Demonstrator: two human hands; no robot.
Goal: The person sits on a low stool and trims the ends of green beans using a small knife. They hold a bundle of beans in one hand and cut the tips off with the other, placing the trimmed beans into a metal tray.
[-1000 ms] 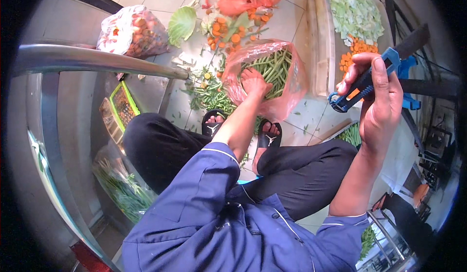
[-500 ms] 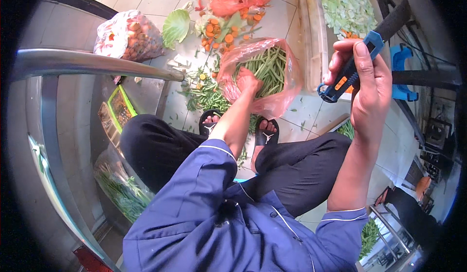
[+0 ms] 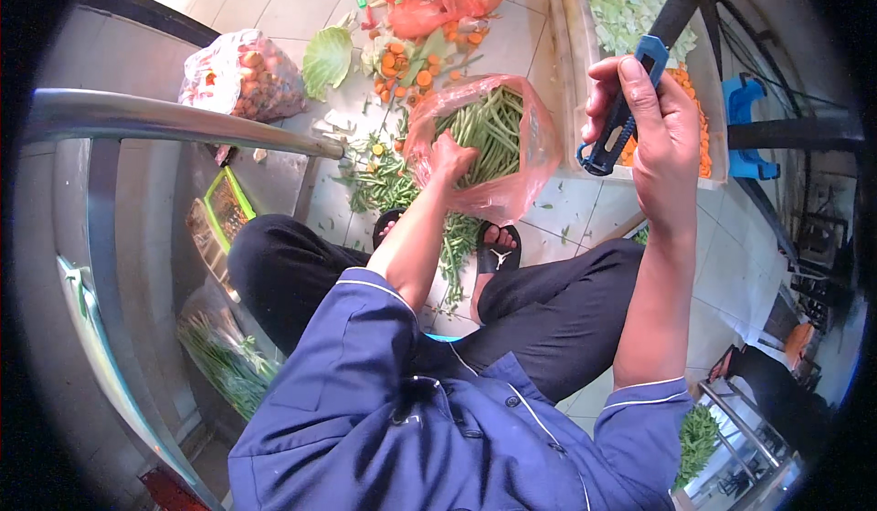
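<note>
A pink translucent plastic bag (image 3: 541,146) stands on the tiled floor in front of my feet, its mouth spread wide. Long green beans (image 3: 493,132) fill it. My left hand (image 3: 450,158) reaches into the left side of the opening, fingers curled around some of the beans; the fingertips are partly hidden. Raised at the right, my right hand (image 3: 660,118) grips a blue and black box cutter (image 3: 650,54) between thumb and fingers. The cutter's dark blade end points up and away, well apart from the bag.
Cut bean pieces (image 3: 379,182) lie left of the bag, with carrot slices (image 3: 423,78) and a cabbage leaf (image 3: 327,59) behind. At the right stands a crate (image 3: 594,63) of chopped cabbage and carrots. A metal rail (image 3: 192,120) crosses the left; a bag of carrots (image 3: 242,74) sits beyond it.
My left hand has shifted a little left and toward me at the beans. My right hand, with the box cutter, has moved left and slightly up. The view has shifted slightly.
</note>
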